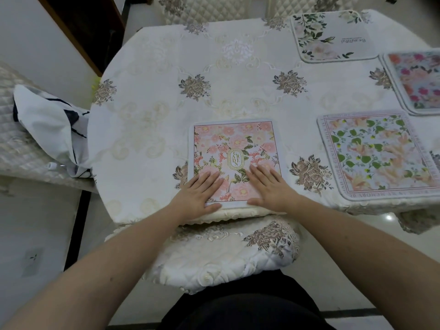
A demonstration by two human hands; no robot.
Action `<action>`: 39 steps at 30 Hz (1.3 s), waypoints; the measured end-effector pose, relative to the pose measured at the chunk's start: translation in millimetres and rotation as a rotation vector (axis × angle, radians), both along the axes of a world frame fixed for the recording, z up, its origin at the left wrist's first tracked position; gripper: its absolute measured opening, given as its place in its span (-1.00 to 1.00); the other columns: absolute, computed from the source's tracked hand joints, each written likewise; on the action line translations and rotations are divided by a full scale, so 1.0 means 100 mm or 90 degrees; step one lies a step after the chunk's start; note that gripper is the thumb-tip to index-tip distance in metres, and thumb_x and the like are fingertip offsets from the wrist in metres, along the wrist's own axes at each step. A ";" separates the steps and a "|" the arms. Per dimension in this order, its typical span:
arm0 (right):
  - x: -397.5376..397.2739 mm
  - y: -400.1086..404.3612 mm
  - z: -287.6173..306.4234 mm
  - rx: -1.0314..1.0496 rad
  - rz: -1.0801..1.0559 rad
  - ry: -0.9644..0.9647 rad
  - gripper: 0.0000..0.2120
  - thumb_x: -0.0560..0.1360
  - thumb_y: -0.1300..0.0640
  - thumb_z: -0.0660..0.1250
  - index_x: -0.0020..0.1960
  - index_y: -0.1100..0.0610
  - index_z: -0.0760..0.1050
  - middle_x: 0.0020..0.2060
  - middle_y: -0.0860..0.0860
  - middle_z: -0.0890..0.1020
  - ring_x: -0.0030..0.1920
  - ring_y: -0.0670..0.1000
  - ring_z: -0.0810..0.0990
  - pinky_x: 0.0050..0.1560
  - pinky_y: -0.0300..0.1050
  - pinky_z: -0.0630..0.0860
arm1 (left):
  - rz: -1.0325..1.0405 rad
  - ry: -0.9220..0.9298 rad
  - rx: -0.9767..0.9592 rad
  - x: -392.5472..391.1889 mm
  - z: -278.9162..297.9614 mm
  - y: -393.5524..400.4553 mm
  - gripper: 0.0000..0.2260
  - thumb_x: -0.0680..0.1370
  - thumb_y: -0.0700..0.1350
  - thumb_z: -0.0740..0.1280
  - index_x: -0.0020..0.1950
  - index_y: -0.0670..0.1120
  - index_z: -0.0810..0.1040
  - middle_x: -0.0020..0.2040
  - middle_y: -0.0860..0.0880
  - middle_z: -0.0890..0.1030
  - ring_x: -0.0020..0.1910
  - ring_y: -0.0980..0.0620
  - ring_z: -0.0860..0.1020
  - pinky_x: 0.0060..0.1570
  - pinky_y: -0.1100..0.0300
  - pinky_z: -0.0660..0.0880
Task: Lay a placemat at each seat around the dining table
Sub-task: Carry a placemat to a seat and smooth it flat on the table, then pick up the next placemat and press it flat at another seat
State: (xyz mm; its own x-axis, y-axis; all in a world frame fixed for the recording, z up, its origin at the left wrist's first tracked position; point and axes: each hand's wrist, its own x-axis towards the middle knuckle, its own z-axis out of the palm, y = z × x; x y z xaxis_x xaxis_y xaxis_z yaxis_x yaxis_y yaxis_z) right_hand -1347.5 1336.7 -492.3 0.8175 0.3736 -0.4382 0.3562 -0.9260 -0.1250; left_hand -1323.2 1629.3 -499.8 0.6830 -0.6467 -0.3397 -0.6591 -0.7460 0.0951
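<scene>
Pink floral square placemat marked GARDEN (234,148), lying flat at the near edge of the cream embroidered tablecloth (152,110), pressed under left hand (198,186) and right hand (270,186), both open-palmed, fingers spread, grasping nothing; three further floral placemats lying rightward.

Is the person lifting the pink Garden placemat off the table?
No. Both the left hand and right hand lie flat, palms down, on the pink placemat, which rests on the tablecloth.
</scene>
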 end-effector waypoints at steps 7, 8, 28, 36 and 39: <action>-0.31 -0.27 0.20 -0.026 -0.026 0.028 -0.24 0.42 -0.42 -0.47 0.49 -0.05 -0.45 0.52 -0.08 -0.35 0.54 -0.08 -0.32 0.56 0.04 -0.16 | 0.025 0.043 0.114 -0.12 0.22 0.29 -0.18 0.38 0.44 -0.51 0.54 0.02 -0.42 0.58 0.02 -0.35 0.56 0.05 -0.33 0.52 0.06 -0.30; -0.34 -0.31 0.24 -0.034 -0.032 0.032 -0.27 0.47 -0.39 -0.41 0.51 -0.03 -0.41 0.53 -0.08 -0.32 0.55 -0.07 -0.27 0.56 0.02 -0.14 | 0.019 0.055 0.135 -0.14 0.26 0.33 -0.15 0.36 0.45 -0.50 0.54 0.00 -0.42 0.59 0.01 -0.33 0.57 0.04 -0.29 0.53 0.06 -0.27; -1.15 -0.64 1.24 -0.051 -0.460 -0.081 -0.37 0.62 -0.29 -0.18 0.60 -0.03 -0.02 0.60 0.01 0.04 0.58 0.03 0.01 0.51 0.20 -0.01 | -0.058 -0.029 -0.019 -0.43 1.45 -1.66 -0.22 0.48 0.30 -0.44 0.63 0.01 -0.09 0.64 0.01 -0.09 0.61 0.01 -0.18 0.54 -0.11 -0.24; -1.81 -1.33 1.22 -0.019 -0.619 -0.217 -0.39 0.60 -0.22 -0.17 0.57 0.00 0.15 0.57 -0.04 0.14 0.57 0.04 0.10 0.50 0.23 0.10 | -0.199 -0.157 -0.159 -0.64 1.43 -2.73 -0.40 0.65 0.27 -0.17 0.60 0.01 0.21 0.59 -0.05 0.22 0.58 -0.09 0.13 0.49 -0.15 -0.04; -1.99 -1.62 1.19 -0.030 -0.643 -0.261 -0.38 0.60 -0.24 -0.12 0.58 0.01 0.12 0.58 -0.02 0.12 0.57 0.05 0.09 0.50 0.18 0.02 | -0.238 -0.164 -0.173 -0.75 1.39 -3.10 -0.41 0.65 0.27 -0.09 0.60 0.03 0.20 0.61 -0.03 0.17 0.60 -0.10 0.08 0.49 -0.18 0.00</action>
State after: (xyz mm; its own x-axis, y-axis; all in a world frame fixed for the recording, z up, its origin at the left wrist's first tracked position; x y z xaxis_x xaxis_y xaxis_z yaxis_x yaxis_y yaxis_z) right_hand -1546.7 1174.3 -373.5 0.8250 -0.5621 -0.0589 -0.5647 -0.8155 -0.1271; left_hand -1398.1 1319.2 -360.7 0.4278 -0.9036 0.0230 -0.9031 -0.4262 0.0529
